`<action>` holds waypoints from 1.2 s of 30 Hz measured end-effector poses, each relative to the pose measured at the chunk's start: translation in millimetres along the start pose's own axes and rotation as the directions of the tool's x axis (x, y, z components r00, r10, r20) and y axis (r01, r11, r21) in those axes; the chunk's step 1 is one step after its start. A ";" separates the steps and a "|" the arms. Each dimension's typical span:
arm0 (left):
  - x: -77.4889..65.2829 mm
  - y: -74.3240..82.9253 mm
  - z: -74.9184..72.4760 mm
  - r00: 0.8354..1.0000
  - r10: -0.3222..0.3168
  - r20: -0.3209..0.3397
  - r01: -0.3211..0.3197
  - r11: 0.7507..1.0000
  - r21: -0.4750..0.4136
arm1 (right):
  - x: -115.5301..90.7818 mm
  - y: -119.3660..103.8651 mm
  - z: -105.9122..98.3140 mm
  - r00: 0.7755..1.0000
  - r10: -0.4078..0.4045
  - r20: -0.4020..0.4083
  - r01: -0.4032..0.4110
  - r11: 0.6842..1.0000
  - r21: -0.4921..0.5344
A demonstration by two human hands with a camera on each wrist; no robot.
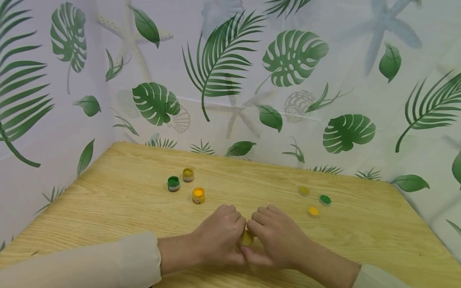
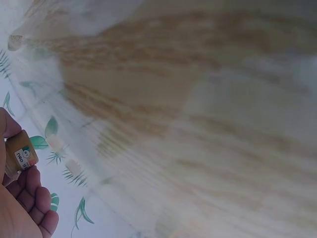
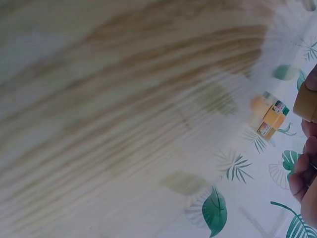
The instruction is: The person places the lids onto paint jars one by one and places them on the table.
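Note:
Between the two hands is a small ochre paint jar (image 1: 247, 238), held close to the person above the near part of the table. The left hand (image 1: 223, 236) grips it from the left with curled fingers and thumb. From the other side the right hand (image 1: 279, 236) pinches it, and the knuckles of both hands nearly meet. A printed label shows on the paint jar (image 2: 22, 153) in the left wrist view. In the right wrist view its ochre side (image 3: 305, 103) appears at the edge. The fingers hide most of the jar and its lid.
Three uncapped paint jars stand beyond the left hand: green (image 1: 173, 184), dark yellow (image 1: 188, 175) and orange-yellow (image 1: 198, 195). Right of them lie three lids: dark yellow (image 1: 304, 191), green (image 1: 325, 199) and orange-yellow (image 1: 313, 211). A leaf-patterned cloth (image 1: 230, 132) borders the wooden table (image 1: 126, 200).

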State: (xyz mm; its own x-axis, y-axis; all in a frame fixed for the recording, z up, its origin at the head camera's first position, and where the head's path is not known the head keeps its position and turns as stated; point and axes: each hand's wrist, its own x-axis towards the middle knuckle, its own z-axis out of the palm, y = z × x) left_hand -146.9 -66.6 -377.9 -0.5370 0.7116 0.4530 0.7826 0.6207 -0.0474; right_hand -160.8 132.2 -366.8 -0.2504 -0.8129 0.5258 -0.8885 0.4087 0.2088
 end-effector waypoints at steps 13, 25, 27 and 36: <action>5.1 0.2 -6.5 1.000 0.000 0.011 -0.001 1.000 0.027 | 12.2 -11.4 -5.6 0.960 0.264 0.089 -0.266 0.964 0.005; 3.8 -5.6 -5.8 0.999 -0.043 0.032 0.045 0.996 -0.076 | 6.5 2.7 -16.7 0.970 0.184 0.159 -0.206 0.969 0.134; 4.2 -5.6 -5.4 0.999 -0.041 0.025 0.043 0.994 -0.096 | 6.4 2.5 -17.0 0.976 0.158 0.150 -0.178 0.976 0.128; 3.8 -4.3 -2.6 0.999 -0.020 -0.042 0.016 0.996 -0.090 | 6.4 -0.2 -15.1 0.986 0.142 0.091 -0.150 0.986 0.076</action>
State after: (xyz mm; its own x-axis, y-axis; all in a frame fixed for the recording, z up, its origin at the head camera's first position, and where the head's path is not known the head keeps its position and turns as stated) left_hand -151.5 -67.4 -373.7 -0.5387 0.6847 0.4909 0.7991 0.5999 0.0403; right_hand -156.4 133.2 -351.0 -0.4083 -0.7807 0.4730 -0.8676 0.4930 0.0647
